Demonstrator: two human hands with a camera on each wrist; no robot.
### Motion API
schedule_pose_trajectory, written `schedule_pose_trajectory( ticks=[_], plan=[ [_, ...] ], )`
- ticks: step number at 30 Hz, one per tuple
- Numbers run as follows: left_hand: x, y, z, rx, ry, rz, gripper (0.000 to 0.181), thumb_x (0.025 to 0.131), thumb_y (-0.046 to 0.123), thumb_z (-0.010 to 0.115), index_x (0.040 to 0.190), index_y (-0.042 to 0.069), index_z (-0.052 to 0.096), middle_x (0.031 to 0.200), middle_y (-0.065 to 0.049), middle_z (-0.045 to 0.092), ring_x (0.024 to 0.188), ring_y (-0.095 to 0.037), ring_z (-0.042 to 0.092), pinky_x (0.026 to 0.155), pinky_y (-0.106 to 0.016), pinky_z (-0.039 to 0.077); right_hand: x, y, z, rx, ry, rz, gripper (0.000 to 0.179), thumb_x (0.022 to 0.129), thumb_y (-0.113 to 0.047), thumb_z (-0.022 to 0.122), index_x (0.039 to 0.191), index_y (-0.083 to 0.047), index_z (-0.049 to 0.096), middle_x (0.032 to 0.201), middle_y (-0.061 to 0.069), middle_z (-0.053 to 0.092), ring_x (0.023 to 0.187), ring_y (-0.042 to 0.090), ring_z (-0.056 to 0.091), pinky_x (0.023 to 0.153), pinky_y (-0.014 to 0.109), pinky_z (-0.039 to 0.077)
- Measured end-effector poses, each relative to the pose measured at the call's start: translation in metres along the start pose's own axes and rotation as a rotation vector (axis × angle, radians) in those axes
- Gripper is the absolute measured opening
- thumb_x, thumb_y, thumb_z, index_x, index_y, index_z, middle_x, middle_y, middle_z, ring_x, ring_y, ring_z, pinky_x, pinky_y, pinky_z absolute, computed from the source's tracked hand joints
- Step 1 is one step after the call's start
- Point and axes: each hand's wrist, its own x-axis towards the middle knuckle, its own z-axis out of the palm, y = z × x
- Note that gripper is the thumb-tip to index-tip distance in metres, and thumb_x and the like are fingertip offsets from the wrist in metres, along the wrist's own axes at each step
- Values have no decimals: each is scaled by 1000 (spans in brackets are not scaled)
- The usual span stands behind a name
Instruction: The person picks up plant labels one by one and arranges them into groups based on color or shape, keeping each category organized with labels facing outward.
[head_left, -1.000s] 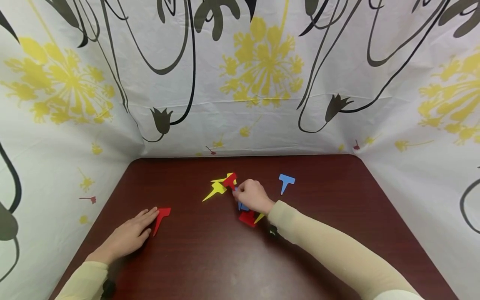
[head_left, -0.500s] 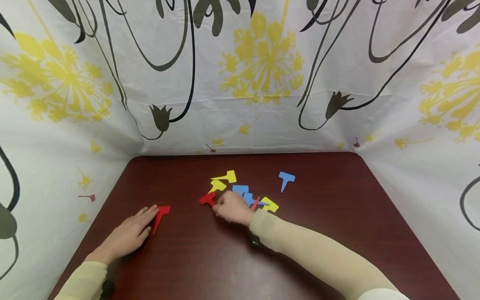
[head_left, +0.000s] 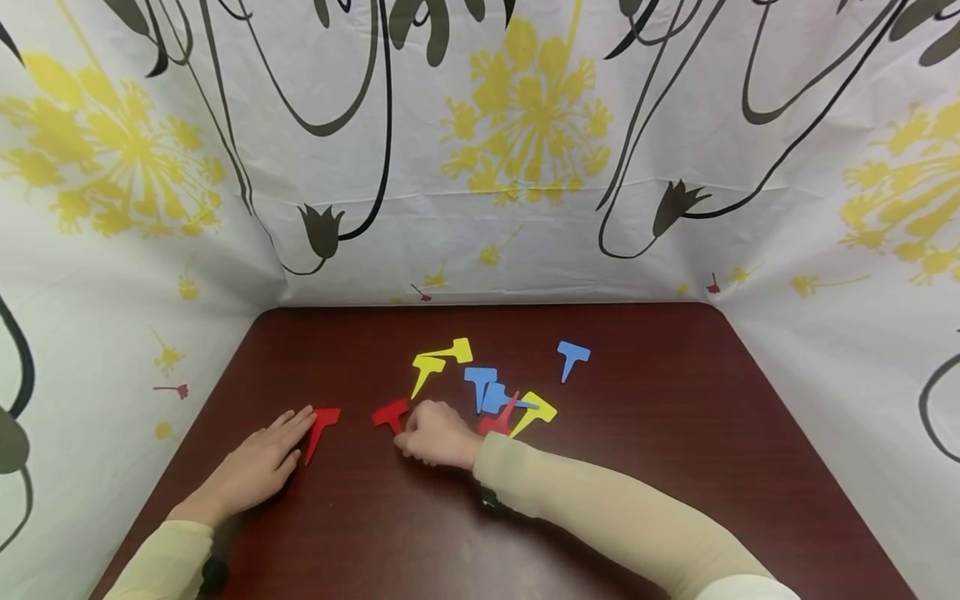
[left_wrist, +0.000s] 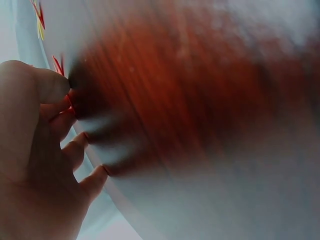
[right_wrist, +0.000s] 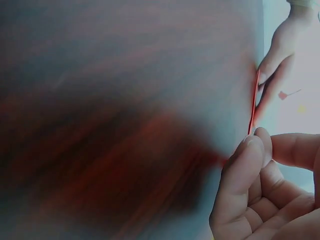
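In the head view, my right hand [head_left: 437, 435] pinches the stem of a red T-shaped plant label [head_left: 390, 414] between thumb and forefinger, low over the table. Its wide head points away from me, left of the fingers. The right wrist view has the thumb and forefinger [right_wrist: 266, 145] meeting tip to tip. Further left, my left hand [head_left: 251, 467] lies flat with straight fingers, its fingertips on the end of another red plant label [head_left: 324, 419]. That label's stem points toward me. In the left wrist view the fingertips [left_wrist: 100, 175] touch the tabletop.
Beyond the right hand lie two yellow labels [head_left: 429, 364], two blue labels [head_left: 480, 377], a red label [head_left: 492, 425] and a yellow label [head_left: 540, 407], some overlapping. One blue label [head_left: 573, 353] lies apart at right. Patterned cloth [head_left: 420, 258] surrounds the dark wooden table [head_left: 637, 483].
My right hand has drawn the red label out of the pile, leftward and nearer to me. A yellow label swung round as it was dragged past. The left hand stays put.
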Motion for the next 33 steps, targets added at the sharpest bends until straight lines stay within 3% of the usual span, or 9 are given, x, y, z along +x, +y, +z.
schedule_pose_trajectory(
  ticks=[4,13,18,29,33],
  plan=[
    [0,0,0,-11,-1,-3,63,99,18,60,157,10,36,162,-12,31,146,-40,29,109,-67,30,4,-7,9,71,-22,17,31,93,-26,73,66,-11,76,57,2,67,47,16,62,45,29,53],
    [2,0,0,-15,-4,-6,63,100,19,60,157,10,35,162,-11,31,146,-40,28,109,-67,29,17,-19,28,355,-37,124,30,91,-21,76,66,-4,76,61,7,69,45,14,61,43,28,53],
    [2,0,0,-20,5,-11,63,99,18,61,157,9,36,162,-12,32,146,-41,29,108,-67,30,19,-27,39,471,-101,156,28,91,-21,76,70,-3,77,66,12,71,48,15,65,42,23,49],
    [1,1,-1,-15,9,-14,63,98,18,62,156,8,38,161,-14,34,144,-42,31,107,-68,31,24,-36,51,452,-108,171,28,91,-22,76,71,-4,77,65,11,71,47,13,64,39,21,43],
    [1,2,-2,-23,27,-2,63,98,17,62,155,8,39,160,-14,35,144,-43,32,107,-68,31,25,-36,51,391,-99,160,29,91,-26,77,70,-5,77,62,9,69,48,16,65,39,24,41]
  ],
)
